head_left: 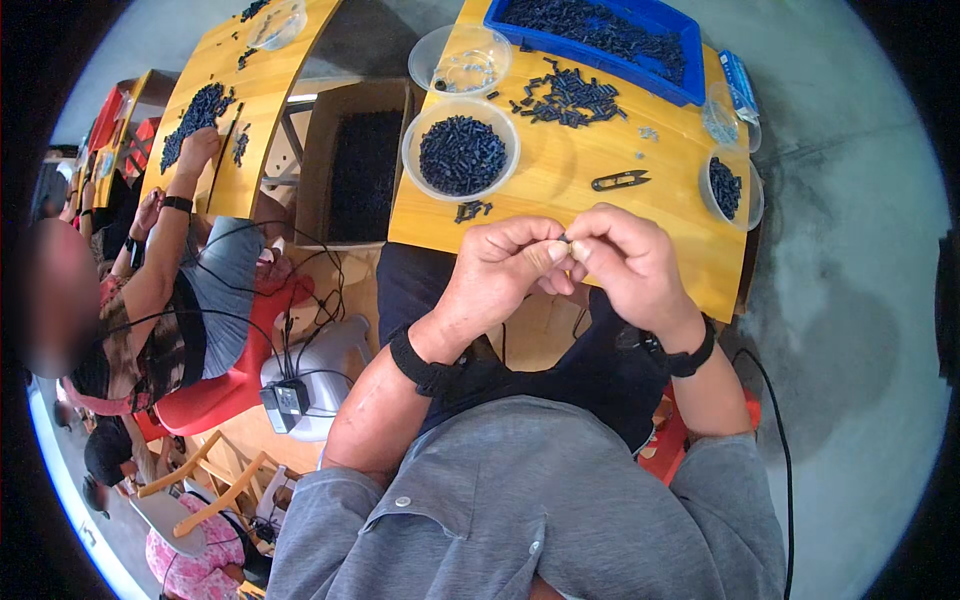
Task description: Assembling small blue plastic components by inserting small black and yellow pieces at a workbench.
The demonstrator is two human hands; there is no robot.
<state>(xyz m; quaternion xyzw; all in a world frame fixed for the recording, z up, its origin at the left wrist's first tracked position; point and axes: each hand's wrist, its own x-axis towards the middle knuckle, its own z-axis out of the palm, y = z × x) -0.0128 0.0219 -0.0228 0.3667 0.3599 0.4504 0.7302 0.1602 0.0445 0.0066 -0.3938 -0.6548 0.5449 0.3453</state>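
My left hand [505, 265] and my right hand [632, 262] meet just over the near edge of the yellow table [545, 185]. Their thumbs and forefingers are pinched together, fingertips touching. A small dark piece [565, 239] shows between them; the fingers cover most of it. Just beyond my left hand lie a few short black tube-like pieces [470, 211]. Past these stands a round clear tub [411, 150] full of similar black pieces. Black thread snips [620, 181] rest on the table beyond my right hand.
A blue tray [690, 90] of black pieces stands at the back, with a loose pile [570, 97] before it. A clear bowl [430, 55] holds small pale bits. Another tub [752, 190] sits at the right edge. A co-worker's hand [200, 148] reaches over the left table.
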